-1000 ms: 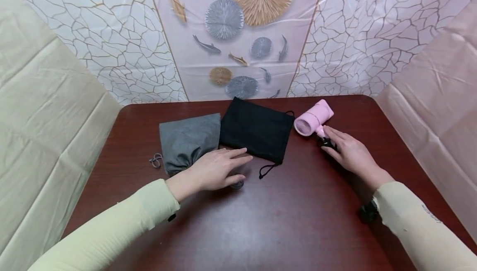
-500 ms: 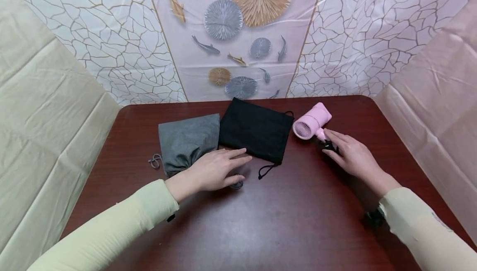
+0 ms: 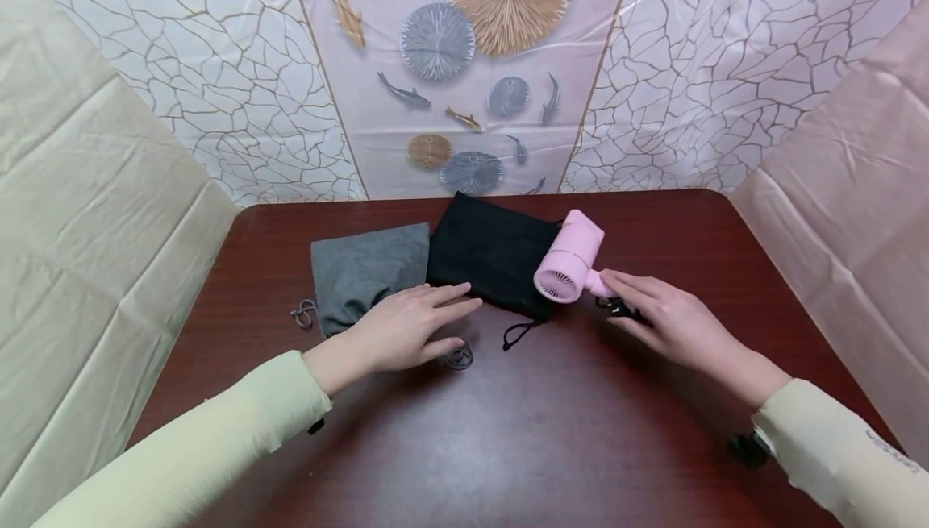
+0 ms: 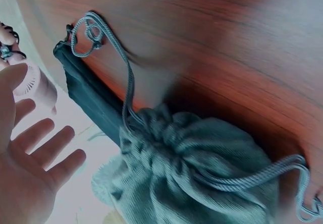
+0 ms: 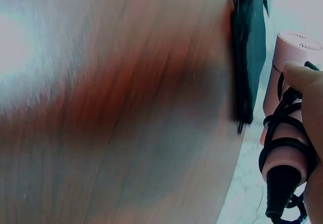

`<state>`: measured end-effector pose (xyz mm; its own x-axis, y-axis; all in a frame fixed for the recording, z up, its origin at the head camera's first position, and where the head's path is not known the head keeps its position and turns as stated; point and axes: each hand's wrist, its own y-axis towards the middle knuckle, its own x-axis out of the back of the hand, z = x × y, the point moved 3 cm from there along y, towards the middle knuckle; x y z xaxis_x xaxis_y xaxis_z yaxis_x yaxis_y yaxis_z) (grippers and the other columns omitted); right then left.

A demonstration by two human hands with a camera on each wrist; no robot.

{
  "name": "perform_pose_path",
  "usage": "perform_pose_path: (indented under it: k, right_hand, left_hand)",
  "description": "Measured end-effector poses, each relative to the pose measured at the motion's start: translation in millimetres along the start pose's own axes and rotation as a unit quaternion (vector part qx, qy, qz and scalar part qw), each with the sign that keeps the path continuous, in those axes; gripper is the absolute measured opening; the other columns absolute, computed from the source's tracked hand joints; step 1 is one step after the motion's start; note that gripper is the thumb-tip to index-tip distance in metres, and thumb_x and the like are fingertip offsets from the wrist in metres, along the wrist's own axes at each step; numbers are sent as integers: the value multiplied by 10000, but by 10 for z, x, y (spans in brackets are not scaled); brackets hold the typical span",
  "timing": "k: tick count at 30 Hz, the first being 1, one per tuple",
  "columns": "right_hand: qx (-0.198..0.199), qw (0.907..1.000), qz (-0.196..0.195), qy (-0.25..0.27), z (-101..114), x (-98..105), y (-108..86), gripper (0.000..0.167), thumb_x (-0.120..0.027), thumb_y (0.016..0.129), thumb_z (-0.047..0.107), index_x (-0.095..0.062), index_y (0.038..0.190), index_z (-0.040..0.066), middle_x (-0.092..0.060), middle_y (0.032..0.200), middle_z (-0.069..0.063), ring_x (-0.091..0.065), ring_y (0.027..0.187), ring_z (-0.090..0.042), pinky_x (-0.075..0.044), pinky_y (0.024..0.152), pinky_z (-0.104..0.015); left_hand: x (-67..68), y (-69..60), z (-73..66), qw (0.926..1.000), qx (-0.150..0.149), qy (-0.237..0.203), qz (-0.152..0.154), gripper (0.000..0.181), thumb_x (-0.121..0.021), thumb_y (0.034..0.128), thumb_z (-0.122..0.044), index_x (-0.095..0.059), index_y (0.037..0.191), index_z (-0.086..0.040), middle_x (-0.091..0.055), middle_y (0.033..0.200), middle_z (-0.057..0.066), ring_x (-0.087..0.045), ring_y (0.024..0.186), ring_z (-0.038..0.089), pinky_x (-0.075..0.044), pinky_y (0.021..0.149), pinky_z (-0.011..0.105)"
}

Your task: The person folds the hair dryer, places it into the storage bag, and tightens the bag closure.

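My right hand (image 3: 678, 322) grips the handle of a pink hair dryer (image 3: 578, 247). Its black cord (image 5: 285, 144) is wound round the handle, as the right wrist view shows. The dryer's round vented end faces me and overlaps the right edge of a flat black drawstring pouch (image 3: 482, 246) in the head view. With fingers spread and holding nothing, my left hand (image 3: 399, 328) hovers over the gathered mouth of a grey drawstring pouch (image 3: 370, 266). That pouch's cord (image 4: 130, 80) trails out on the table in the left wrist view.
The dark red wooden table (image 3: 522, 439) extends toward me in front of both pouches. A patterned cloth (image 3: 464, 68) hangs behind its far edge, and pale cloth walls (image 3: 94, 189) stand at the left and right sides.
My right hand has brought the hair dryer leftward and toward me, up to the black pouch. My left hand has shifted only slightly left; both pouches stay put.
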<state>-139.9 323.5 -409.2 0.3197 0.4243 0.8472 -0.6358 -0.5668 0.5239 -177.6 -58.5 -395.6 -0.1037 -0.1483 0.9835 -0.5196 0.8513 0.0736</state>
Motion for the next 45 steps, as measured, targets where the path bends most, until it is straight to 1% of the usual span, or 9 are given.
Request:
perform_pose_path:
  k: [9, 15, 21, 25, 28, 34, 36, 40, 45]
  right_hand:
    - [922, 9950, 161, 342, 436, -133, 78, 598, -421, 1136, 474, -642, 1461, 23, -700, 1387, -135, -714, 1154, -284, -595, 873, -480]
    - [1234, 9888, 572, 616, 643, -255, 85, 566, -406, 1147, 435, -622, 1485, 36, -661, 1454, -111, -694, 1213, -250, -612, 888, -451]
    - [1531, 9819, 895, 662, 775, -392, 78, 561, -402, 1151, 433, -606, 1507, 50, -639, 1490, -103, -671, 1280, -240, -607, 943, -418]
    - [1732, 9778, 968, 680, 830, -453, 80, 527, -470, 1142, 405, -587, 1528, 65, -638, 1493, -96, -666, 1292, -236, -608, 948, -414]
    - [1833, 9757, 1003, 667, 850, -494, 81, 500, -603, 1105, 349, -589, 1532, 88, -638, 1496, -78, -660, 1304, -221, -606, 955, -405]
    - [2116, 9694, 1038, 693, 878, -556, 88, 699, -874, 864, 190, -615, 1504, 80, -647, 1484, -78, -653, 1319, -228, -600, 971, -395]
    - [2140, 9678, 1111, 720, 888, -571, 93, 754, -904, 822, 164, -608, 1511, 83, -635, 1500, -75, -644, 1332, -235, -595, 986, -402]
    - [2066, 9666, 1326, 738, 892, -604, 110, 794, -912, 829, 163, -575, 1544, 95, -607, 1538, -58, -631, 1352, -243, -585, 1012, -429]
    - [2031, 9660, 1397, 784, 861, -649, 126, 797, -904, 844, 152, -558, 1561, 108, -593, 1555, -56, -620, 1370, -271, -575, 1034, -459]
  left_hand:
    - [70, -240, 19, 9982, -206, 277, -482, 585, -716, 1035, -328, -557, 1572, -161, -533, 1602, 133, -539, 1461, 275, -438, 1196, 521]
    - [59, -361, -12, 9972, -372, 374, -536, 604, -748, 1016, -320, -564, 1565, -147, -537, 1599, 133, -534, 1464, 279, -436, 1195, 532]
    - [29, -460, -29, 9959, -506, 524, -538, 616, -768, 1001, -317, -571, 1557, -141, -543, 1593, 132, -538, 1458, 283, -433, 1198, 527]
    - [13, -503, -40, 9950, -559, 628, -533, 621, -770, 998, -315, -569, 1556, -133, -546, 1592, 131, -545, 1452, 291, -437, 1194, 529]
    - [2, -529, -47, 9946, -579, 686, -515, 629, -773, 996, -315, -563, 1559, -128, -549, 1588, 134, -544, 1452, 293, -444, 1188, 529]
    - [-14, -548, -57, 9942, -654, 686, -514, 631, -774, 997, -302, -557, 1561, -122, -560, 1574, 143, -550, 1445, 321, -446, 1184, 541]
    - [-24, -552, -59, 9942, -676, 674, -504, 634, -771, 998, -302, -552, 1565, -120, -555, 1579, 142, -549, 1445, 326, -443, 1185, 545]
    - [-44, -558, -60, 9936, -731, 710, -483, 636, -768, 999, -307, -553, 1566, -116, -549, 1585, 143, -548, 1445, 331, -440, 1188, 543]
    - [-54, -543, -68, 9930, -783, 779, -426, 631, -776, 991, -322, -570, 1555, -129, -559, 1580, 130, -531, 1463, 318, -420, 1209, 526]
